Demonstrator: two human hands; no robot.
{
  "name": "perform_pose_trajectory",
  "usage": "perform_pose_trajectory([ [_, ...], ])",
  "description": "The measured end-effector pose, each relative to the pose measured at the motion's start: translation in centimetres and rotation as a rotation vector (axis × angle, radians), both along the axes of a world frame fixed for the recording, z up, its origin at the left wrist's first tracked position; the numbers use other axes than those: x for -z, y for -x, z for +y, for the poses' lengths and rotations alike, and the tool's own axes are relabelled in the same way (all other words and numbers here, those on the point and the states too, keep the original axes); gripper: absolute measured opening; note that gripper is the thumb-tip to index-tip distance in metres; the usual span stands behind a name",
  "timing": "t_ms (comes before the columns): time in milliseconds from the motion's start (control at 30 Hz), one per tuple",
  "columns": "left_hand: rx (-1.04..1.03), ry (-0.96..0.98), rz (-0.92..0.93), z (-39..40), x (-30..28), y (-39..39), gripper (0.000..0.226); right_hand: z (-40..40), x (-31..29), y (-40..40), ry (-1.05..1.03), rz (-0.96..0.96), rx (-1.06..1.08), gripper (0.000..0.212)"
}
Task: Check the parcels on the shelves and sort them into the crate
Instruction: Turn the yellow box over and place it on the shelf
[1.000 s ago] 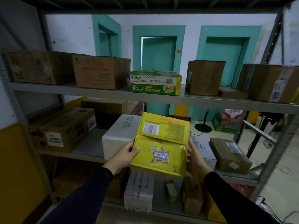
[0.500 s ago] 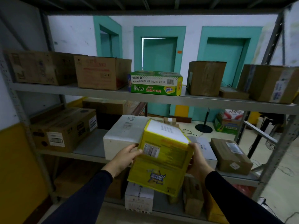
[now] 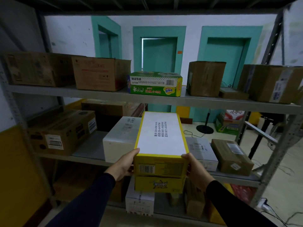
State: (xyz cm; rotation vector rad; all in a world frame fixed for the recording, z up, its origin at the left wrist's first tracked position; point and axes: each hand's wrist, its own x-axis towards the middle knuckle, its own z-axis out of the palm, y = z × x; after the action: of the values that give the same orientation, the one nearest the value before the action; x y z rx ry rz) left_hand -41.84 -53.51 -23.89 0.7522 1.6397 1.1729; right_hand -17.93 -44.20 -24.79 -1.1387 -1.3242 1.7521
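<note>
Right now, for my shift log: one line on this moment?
stage: checking | yellow box: white face up | left hand, right hand: gripping its sides | crate: unseen

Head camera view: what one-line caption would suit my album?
Both hands hold a yellow box before parcel shelves.

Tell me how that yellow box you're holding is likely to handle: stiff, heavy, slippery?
The yellow box probably is stiff: its edges stay straight between the left hand and right hand. Likely light, as the hands merely clasp its sides. Its glossy faces may be somewhat slippery.
</note>
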Motion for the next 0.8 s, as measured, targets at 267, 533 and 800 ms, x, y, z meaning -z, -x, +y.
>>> perform_pose_trajectory([
  [267, -0.017, -0.014, 0.041, 0.9, 0.5, 0.2, 0.089, 0.1, 0.1, 0.7, -0.031, -0.015, 0.006, 0.021],
  [533, -0.265, 0.009, -0.107, 0.9, 0.8, 1.1, 0.066, 1.5, 0.7, 1.0, -0.051, -0.07, -0.013, 0.055],
  [800, -0.279, -0.062, -0.346, 0.2, 1.1, 2.2, 0.053, 3.2, 1.9, 0.3, -0.005, -0.124, 0.171, 0.091],
])
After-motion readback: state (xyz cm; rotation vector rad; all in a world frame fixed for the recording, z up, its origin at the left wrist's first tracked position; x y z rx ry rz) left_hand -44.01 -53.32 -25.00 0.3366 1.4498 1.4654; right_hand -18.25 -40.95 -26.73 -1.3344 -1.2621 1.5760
